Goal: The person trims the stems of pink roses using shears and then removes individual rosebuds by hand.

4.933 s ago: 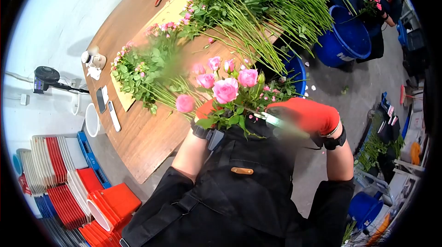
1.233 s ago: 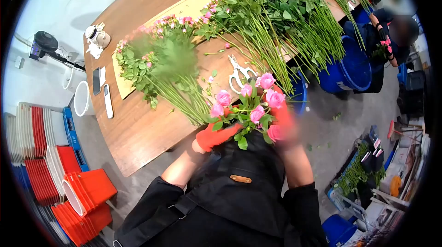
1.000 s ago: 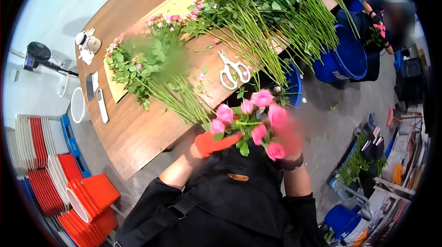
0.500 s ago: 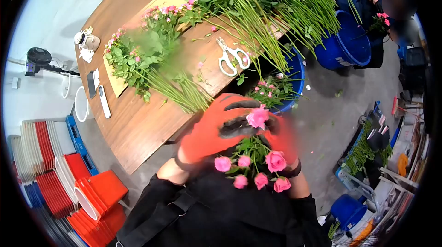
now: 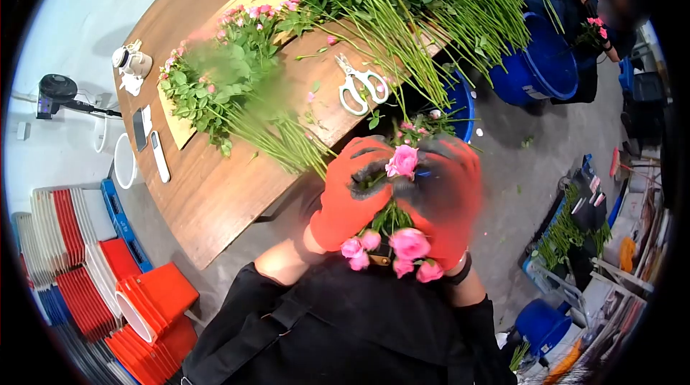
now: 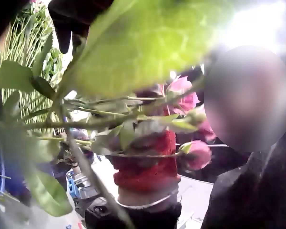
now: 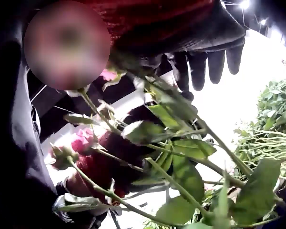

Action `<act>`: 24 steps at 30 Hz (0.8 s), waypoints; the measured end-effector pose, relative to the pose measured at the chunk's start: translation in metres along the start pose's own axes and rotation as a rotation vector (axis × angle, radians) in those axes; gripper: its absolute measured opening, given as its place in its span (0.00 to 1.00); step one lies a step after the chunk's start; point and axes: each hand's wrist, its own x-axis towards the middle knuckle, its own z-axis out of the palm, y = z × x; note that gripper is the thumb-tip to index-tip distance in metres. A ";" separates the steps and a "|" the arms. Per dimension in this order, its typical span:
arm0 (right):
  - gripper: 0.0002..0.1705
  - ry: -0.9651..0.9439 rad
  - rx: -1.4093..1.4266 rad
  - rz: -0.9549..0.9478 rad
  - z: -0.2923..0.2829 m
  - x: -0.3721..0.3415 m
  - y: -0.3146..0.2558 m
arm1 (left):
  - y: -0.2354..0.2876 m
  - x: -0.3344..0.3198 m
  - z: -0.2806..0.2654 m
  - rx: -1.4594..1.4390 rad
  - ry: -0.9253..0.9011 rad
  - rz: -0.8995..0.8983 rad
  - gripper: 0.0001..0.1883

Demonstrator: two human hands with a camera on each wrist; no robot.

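My left hand (image 5: pixel 352 195) and right hand (image 5: pixel 449 195), in red-orange gloves with dark palms and fingertips, meet in front of the apron. Both have fingers curled round the stems of a small bunch of pink roses (image 5: pixel 410 243), whose heads hang down toward the body. One pink rose (image 5: pixel 402 161) shows upright between the two hands, at the fingertips. In the left wrist view, rose heads (image 6: pixel 195 155) and leaves cross in front of a red glove. Green stems and leaves (image 7: pixel 188 181) fill the lower right wrist view. White-handled scissors (image 5: pixel 359 87) lie on the table beyond the hands.
The wooden table (image 5: pixel 208 202) bears heaps of long-stemmed roses (image 5: pixel 410 19), a phone (image 5: pixel 139 131) and a white device (image 5: pixel 159 156). Blue buckets (image 5: pixel 535 62) stand beside it. Stacked red crates (image 5: pixel 154 299) are at lower left. Another person (image 5: pixel 593 8) is at upper right.
The scissors went from my right hand to the table. The bunch tipped from heads up to heads down toward the apron, and both hands came together round the stems.
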 end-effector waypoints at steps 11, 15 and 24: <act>0.20 0.080 0.178 0.089 0.008 -0.005 0.004 | -0.004 0.002 0.000 -0.187 -0.022 -0.021 0.16; 0.21 0.144 0.640 0.551 0.010 -0.010 0.018 | 0.004 -0.002 -0.004 -0.546 -0.020 -0.415 0.16; 0.18 -0.061 0.549 0.572 0.002 -0.004 0.007 | 0.001 0.004 -0.006 -0.589 -0.195 -0.416 0.16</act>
